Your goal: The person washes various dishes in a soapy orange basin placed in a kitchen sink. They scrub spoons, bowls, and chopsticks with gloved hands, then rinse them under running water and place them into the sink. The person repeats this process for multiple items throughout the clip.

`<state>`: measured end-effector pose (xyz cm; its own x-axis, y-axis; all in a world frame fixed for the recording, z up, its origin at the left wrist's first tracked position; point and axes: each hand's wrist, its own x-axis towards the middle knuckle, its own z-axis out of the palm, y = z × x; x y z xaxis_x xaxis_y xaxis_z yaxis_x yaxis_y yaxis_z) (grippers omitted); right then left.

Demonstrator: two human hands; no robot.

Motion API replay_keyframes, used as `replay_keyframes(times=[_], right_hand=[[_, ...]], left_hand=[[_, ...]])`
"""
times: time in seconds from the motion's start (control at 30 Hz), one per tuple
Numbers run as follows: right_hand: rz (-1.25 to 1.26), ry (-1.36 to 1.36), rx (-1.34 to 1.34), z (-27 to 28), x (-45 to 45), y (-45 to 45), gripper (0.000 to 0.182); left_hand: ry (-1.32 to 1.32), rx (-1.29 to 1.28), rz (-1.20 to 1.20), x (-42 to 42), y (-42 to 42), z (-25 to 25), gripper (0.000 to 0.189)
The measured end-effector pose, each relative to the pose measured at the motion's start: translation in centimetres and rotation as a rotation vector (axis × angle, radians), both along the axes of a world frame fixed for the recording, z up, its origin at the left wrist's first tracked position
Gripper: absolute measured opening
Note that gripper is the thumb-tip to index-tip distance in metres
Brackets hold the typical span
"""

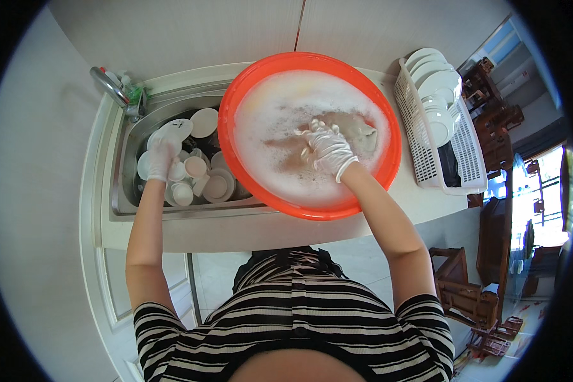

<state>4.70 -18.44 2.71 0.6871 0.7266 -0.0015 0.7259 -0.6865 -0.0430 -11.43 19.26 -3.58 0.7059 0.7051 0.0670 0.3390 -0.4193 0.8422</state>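
My left hand (pixel 161 155), in a thin white glove, is over the left part of a steel sink (pixel 117 191). Its blurred fingers are at a white dish (pixel 177 130) and seem to grip its near edge. White bowls, cups and small plates (pixel 217 186) lie piled around and below it. My right hand (pixel 327 148), also gloved and wet with foam, hovers at the suds in a large orange basin (pixel 310 213). Its fingers are curled but apart, with nothing visible between them. Right beside it, a greyish cloth (pixel 363 133) lies partly under the foamy water.
A chrome faucet (pixel 110 88) rises at the sink's back left corner, with a green-tinted bottle (pixel 132 93) behind. The basin overlaps the sink's right end. On the counter (pixel 420 205) at right, a white plastic basket (pixel 418 157) holds stacked white plates (pixel 439 86) and a black item (pixel 449 164).
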Motion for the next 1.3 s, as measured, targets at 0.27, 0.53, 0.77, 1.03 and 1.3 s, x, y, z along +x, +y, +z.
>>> replay_keyframes(times=[0.27, 0.53, 0.77, 1.03, 1.3], right_hand=[[0.151, 0.159, -0.054, -0.8, -0.9, 1.3, 0.032], [0.115, 0.437, 0.132, -3.8, 0.5, 0.2, 0.029], [0.159, 0.511, 0.807, 1.1, -0.5, 0.1, 0.062], [0.172, 0.502, 0.665, 2.9, 1.9, -1.6, 0.073], [-0.115, 0.119, -0.232, 0.4, 4.4, -6.5, 0.065]], left_hand=[[-0.032, -0.609, 0.271, -2.6, 1.9, -4.8, 0.026], [-0.279, 0.780, -0.072, 1.7, -7.8, 5.2, 0.033], [-0.275, 0.317, -0.767, 7.8, -19.9, 7.7, 0.025], [0.136, -1.089, -0.761, 11.8, -23.2, 5.1, 0.038], [0.064, -1.178, -0.618, 11.4, -23.0, 4.7, 0.036]])
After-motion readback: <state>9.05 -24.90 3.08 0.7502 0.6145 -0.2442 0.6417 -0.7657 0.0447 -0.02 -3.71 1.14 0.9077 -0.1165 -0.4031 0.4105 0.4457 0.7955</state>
